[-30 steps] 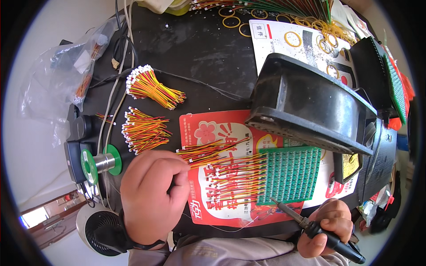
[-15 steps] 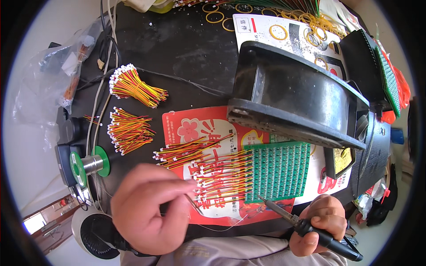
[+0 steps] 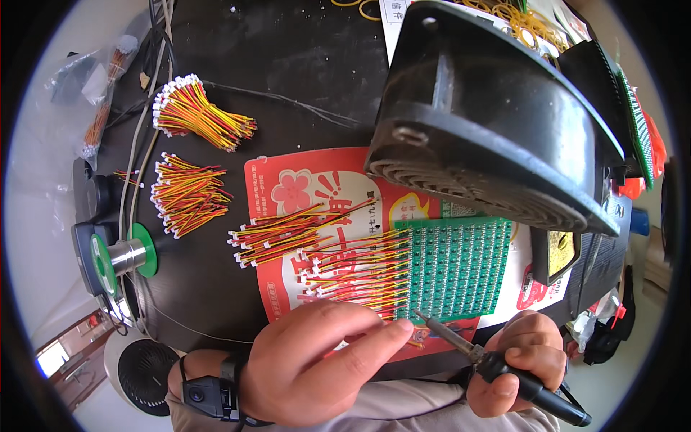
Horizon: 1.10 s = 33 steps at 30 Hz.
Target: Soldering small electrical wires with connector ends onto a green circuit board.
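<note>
My right hand grips a black-handled soldering iron. Its tip lies at the lower left corner of a green circuit board panel. Closed in a pinch, my left hand has its fingertips at the same corner, close to the iron's tip. A thin strand of solder wire runs from the spool into this hand; its fingers hide whatever else they hold. Rows of red and yellow wires with white connectors reach the panel's left edge. More loose leads lie above them.
A large black fan stands behind the panel. Two wire bundles, one upper and one lower, lie at left beside grey cables. Under the panel is a red printed sheet. A yellow sponge sits to the right.
My left hand has moved right, from the connector ends to the panel's lower left corner. The right hand still holds the soldering iron there. The view has shifted slightly.
</note>
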### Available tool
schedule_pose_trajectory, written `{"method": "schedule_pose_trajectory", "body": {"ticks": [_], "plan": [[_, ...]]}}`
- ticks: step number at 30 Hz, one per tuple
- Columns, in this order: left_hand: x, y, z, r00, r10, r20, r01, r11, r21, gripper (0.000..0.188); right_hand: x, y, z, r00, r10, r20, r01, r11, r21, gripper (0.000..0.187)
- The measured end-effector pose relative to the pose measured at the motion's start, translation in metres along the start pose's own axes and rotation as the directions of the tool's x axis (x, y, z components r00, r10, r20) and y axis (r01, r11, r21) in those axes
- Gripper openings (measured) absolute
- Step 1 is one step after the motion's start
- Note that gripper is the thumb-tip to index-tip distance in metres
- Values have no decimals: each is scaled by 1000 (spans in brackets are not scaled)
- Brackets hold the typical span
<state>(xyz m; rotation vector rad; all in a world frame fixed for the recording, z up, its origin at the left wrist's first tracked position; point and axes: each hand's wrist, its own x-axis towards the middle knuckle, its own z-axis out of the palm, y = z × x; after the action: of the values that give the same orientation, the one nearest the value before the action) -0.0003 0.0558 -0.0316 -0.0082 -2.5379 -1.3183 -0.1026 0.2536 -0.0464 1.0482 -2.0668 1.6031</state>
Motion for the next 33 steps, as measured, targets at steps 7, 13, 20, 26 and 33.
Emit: {"method": "schedule_pose_trajectory", "body": {"ticks": [7, 13, 20, 26, 33], "plan": [[-1, -2, 8, 989, 140, 41, -144, 980, 137, 25, 0, -1, -4, 999, -18, 43, 20, 999, -40, 33], [5, -4, 8, 970, 225, 90, -240, 943, 231, 24, -1, 1, -3, 998, -11, 56, 13, 999, -31, 32], [6, -2, 11, 971, 198, 133, -228, 933, 280, 26, -1, 3, -5, 998, -21, 67, 24, 999, -42, 31], [5, -2, 11, 969, 200, 144, -237, 918, 319, 26, 0, -2, -4, 997, 2, 75, 3, 998, -57, 33], [3, -1, 11, 975, 176, 137, -213, 916, 340, 30, -2, -2, 0, 997, 24, 71, -20, 998, -59, 34]]}}
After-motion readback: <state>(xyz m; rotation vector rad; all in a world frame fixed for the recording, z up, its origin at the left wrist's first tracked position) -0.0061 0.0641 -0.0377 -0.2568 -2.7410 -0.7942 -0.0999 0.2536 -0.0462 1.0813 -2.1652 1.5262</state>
